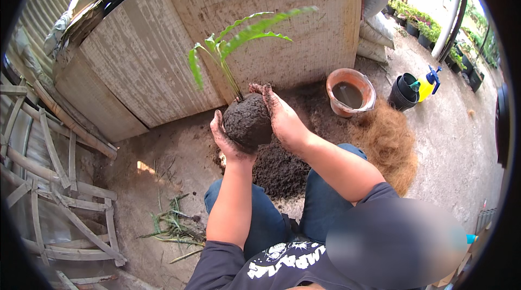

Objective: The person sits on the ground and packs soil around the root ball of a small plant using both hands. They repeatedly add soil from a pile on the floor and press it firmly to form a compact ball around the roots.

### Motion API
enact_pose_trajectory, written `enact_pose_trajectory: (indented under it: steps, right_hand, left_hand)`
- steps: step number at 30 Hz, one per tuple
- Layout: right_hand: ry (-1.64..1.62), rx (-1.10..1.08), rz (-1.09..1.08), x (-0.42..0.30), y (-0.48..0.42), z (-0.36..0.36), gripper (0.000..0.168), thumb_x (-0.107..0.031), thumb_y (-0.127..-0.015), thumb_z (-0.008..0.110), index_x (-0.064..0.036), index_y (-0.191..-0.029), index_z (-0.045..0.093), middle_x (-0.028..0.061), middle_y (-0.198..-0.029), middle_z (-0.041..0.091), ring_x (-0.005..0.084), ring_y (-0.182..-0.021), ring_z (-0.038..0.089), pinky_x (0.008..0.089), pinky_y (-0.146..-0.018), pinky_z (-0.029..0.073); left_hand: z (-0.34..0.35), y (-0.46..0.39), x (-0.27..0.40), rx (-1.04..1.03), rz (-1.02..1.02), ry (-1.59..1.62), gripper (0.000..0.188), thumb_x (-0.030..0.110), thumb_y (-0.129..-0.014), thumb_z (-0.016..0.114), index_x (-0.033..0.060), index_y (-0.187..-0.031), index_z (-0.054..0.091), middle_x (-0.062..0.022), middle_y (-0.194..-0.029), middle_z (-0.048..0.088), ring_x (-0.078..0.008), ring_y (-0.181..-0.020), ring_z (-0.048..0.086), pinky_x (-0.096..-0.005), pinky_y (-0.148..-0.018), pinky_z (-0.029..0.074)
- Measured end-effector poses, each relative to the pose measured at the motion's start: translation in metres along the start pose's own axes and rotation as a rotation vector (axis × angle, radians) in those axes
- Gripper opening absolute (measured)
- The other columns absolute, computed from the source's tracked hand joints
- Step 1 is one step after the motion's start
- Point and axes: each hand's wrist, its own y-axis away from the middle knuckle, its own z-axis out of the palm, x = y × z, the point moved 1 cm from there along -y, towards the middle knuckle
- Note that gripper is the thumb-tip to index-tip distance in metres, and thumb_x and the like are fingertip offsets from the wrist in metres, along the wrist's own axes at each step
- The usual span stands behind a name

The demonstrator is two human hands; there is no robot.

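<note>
Between my two muddy hands is a rounded ball of dark, wet soil, held above the ground. A leafy green plant grows out of its top, with long wavy-edged leaves leaning to the right. My left hand cups the ball from the lower left, thumb up along its side. My right hand presses on its right side, fingers curled over the upper edge. Below the ball, a heap of loose dark soil lies on the ground between my knees.
An orange bucket of murky water stands right of the soil. Near it lie brown coconut-like fibre, stacked black pots and a yellow spray bottle. Cut leaves litter the left floor beside a bamboo frame. A panel rises ahead.
</note>
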Motion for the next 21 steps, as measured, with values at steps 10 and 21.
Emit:
enact_pose_trajectory:
  steps: [10, 21]
  right_hand:
    - [0.219, 0.404, 0.240, 0.014, -0.040, -0.066, 0.035, -0.037, -0.094, 0.044, -0.007, -0.098, 0.061, 0.0014, -0.089, 0.063, 0.0113, -0.079, 0.056, 0.0289, -0.070, 0.043]
    - [1.450, -0.203, 0.521, 0.119, -0.051, -0.118, 0.044, -0.036, -0.080, 0.061, -0.001, -0.105, 0.063, 0.0196, -0.107, 0.063, 0.0327, -0.103, 0.058, 0.0385, -0.090, 0.045]
  left_hand:
    - [-0.025, -0.007, 0.022, -0.248, -0.151, 0.191, 0.064, 0.052, -0.077, 0.053, 0.0066, -0.123, 0.052, -0.0194, -0.124, 0.051, -0.0416, -0.116, 0.045, -0.0545, -0.098, 0.037]
    - [-0.038, 0.007, 0.069, -0.237, 0.034, 0.239, 0.062, 0.052, -0.078, 0.056, 0.0133, -0.127, 0.051, -0.0180, -0.127, 0.050, -0.0440, -0.122, 0.039, -0.0583, -0.100, 0.035]
